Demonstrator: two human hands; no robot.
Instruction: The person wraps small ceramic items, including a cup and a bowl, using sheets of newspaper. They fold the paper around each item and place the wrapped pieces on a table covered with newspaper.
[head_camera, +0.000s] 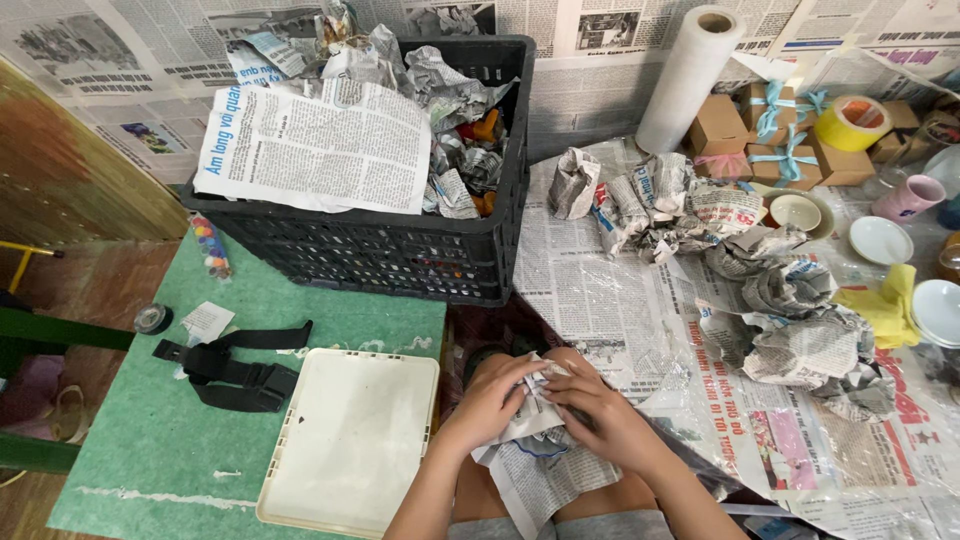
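- Newspaper wraps a small bundle (535, 425) resting on the person's lap, just in front of the paper-covered surface (600, 290).
- The left hand (492, 398) and right hand (600, 415) both curl closed around this bundle, fingers pressing its folds.
- A black crate (400, 250) stuffed with crumpled paper stands beyond.
- A white tray (350, 440) lies just left of the hands.

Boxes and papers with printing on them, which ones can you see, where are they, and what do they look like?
Small boxes: top right, brown cardboard cubes, some tied with light blue ribbon.
Newspaper sheet: draped over the black crate, white with a blue headline.
Newspaper-wrapped bundle: on the lap, held by left hand and right hand.
Small white tag: on the green table.
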